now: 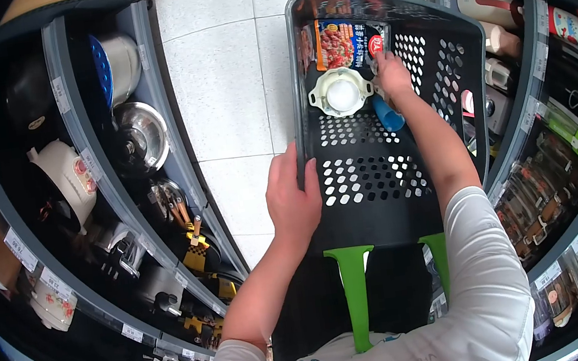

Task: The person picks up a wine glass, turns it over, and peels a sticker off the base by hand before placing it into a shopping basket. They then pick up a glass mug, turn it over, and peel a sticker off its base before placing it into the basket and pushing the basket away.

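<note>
A dark shopping cart (381,223) with perforated panels stands in front of me. My left hand (292,191) is closed over its left rim, thumb on the inner side. Reaching down inside, my right hand (391,74) has its fingers curled beside a food packet (374,41) with a red logo; what they hold, if anything, is hidden. Left of that lies an orange-and-blue food packet (337,43). A cream scalloped dish (342,92) with two side handles sits below the packets, a round white piece in its middle. Just under my right hand rests a blue cylindrical thing (389,114).
Shelves of cookware line the left, with a steel bowl (143,137) and a cream pot (65,182). Right-hand shelves hold packaged utensils (539,193) and a green packaged item (570,130). Green handle supports (355,295) stand near my body. Pale floor tiles (217,95) run ahead.
</note>
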Demonstrator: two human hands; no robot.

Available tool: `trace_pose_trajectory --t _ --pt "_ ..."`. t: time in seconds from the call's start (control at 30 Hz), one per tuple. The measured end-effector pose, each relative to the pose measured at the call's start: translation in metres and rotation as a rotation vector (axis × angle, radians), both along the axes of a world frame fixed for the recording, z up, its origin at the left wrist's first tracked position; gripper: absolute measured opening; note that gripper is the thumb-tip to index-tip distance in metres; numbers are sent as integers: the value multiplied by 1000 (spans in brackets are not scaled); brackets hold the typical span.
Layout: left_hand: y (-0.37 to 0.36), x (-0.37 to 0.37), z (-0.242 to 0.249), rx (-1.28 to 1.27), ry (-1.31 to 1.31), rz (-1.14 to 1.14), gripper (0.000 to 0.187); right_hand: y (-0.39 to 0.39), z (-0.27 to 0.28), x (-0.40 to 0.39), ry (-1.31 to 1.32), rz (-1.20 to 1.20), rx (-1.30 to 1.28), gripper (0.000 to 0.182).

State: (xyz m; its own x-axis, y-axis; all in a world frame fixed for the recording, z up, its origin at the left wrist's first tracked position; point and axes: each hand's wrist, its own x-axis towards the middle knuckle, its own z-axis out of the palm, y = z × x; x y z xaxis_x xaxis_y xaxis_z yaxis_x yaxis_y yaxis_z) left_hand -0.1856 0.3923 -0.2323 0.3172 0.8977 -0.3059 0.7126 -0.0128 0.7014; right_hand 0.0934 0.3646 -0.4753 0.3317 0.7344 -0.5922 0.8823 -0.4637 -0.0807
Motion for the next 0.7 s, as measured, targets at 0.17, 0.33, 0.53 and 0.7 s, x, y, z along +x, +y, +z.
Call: trace_pose_trajectory --t 0.17,0.33,0.53,0.7 --pt "0 1 0 -3 18 2 33 -12 20 7 147 -228 196 60" --pt "0 0 -3 27 30 -13 34 -29 72 -12 240 -338 338 56" --pt "0 7 -10 217 188 -91 59 -50 201 -41 312 -333 385 58" --pt "13 24 63 150 -27 -316 48 -84 358 -65 222 -459 520 55"
